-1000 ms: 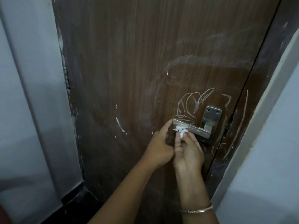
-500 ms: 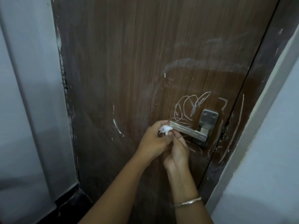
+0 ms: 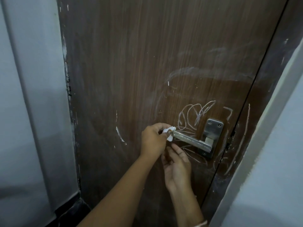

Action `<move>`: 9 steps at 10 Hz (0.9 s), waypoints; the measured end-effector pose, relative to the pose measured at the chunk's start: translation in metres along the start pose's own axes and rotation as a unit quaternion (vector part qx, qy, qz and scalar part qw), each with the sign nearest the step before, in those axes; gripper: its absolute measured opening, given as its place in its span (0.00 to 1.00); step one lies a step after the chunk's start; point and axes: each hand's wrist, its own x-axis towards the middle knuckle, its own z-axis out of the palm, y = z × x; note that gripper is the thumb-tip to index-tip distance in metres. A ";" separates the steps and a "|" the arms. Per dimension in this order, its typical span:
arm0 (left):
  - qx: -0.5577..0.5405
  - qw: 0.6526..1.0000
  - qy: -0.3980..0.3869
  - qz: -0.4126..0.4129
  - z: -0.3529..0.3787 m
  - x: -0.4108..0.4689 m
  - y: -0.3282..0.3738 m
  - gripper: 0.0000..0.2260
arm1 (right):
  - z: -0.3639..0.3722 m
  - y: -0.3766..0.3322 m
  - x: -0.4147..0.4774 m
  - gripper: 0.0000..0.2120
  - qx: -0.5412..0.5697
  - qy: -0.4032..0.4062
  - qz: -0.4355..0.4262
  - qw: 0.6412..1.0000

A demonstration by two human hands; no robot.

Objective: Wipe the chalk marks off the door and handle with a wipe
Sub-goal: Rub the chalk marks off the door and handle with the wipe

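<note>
A dark brown wooden door (image 3: 147, 63) fills the view, with white chalk scribbles (image 3: 195, 113) above and below its steel lever handle (image 3: 191, 141). More chalk streaks run along the door's right edge. My left hand (image 3: 153, 140) grips a small crumpled white wipe (image 3: 169, 133) and presses it around the free left tip of the handle. Just below the lever, my right hand (image 3: 177, 164) hovers with fingers loosely apart, holding nothing.
A grey wall (image 3: 29, 112) stands to the left and a pale door frame (image 3: 262, 128) to the right. A short chalk stroke (image 3: 119, 134) marks the door left of my hands. Dark floor (image 3: 70, 208) shows at the bottom left.
The wipe passed from my right hand into my left hand, which now holds it on the handle's tip. My right hand has dropped below the lever and let go.
</note>
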 end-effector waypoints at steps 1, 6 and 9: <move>0.016 0.999 -0.029 0.008 -0.001 0.002 0.000 0.07 | -0.005 0.005 -0.001 0.15 0.011 0.002 -0.008 1.000; 0.015 1.000 -0.013 0.007 0.001 -0.009 -0.005 0.07 | -0.012 0.011 -0.001 0.13 -0.032 -0.015 -0.035 0.999; 0.003 0.999 -0.037 -0.017 -0.007 -0.015 0.003 0.07 | 0.003 -0.003 -0.005 0.13 0.001 -0.102 -0.043 0.994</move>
